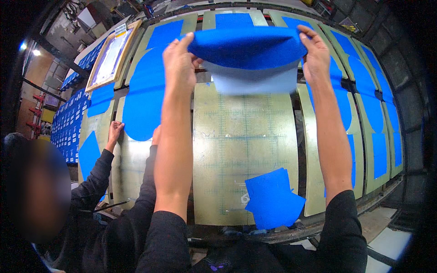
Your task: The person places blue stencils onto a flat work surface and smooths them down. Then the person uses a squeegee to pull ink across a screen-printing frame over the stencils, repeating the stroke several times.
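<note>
Left hand (180, 59) and right hand (316, 57) pinch opposite ends of blue fabric (246, 48) over board (227, 154); apparently positioning, next calling for level lowering.

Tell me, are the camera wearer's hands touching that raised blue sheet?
Touching. The head view shows the left hand and right hand pinching the raised blue sheet at its opposite ends.
</note>
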The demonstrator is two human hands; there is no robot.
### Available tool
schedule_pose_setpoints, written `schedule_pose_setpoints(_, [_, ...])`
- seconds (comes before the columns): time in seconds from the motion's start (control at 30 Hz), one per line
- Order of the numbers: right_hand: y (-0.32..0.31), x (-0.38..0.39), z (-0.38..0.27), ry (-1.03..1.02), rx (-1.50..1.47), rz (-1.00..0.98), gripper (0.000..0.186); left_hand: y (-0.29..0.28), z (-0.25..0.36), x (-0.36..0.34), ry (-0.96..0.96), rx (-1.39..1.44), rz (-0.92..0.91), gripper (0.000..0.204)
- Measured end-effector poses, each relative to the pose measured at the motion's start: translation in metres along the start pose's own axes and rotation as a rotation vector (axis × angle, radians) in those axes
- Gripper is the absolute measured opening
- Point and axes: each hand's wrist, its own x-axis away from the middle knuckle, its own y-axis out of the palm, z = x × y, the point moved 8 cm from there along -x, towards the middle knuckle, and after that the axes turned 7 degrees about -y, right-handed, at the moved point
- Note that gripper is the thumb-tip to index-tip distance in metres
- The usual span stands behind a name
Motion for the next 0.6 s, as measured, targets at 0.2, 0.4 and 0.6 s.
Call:
schedule_pose_setpoints(0.2, [-0.029,0.082,0.006,0.038,0.014,0.066,0.019,-0.038,-0.037,0.062,-0.024,-0.113,-0.032,0.015])
schedule_pose_setpoints(0.4, [-0.099,0.127,0.156,0.387,0.173,0.193,0.018,-0.085,-0.185,0.039,-0.407,-0.260,0.073,0.021])
schedule_pose_setpoints(0.6, [-0.142,0.154,0.246,0.575,0.567,0.107,0.016,-0.120,-0.269,0.004,-0.537,-0.461,0.145,0.024])
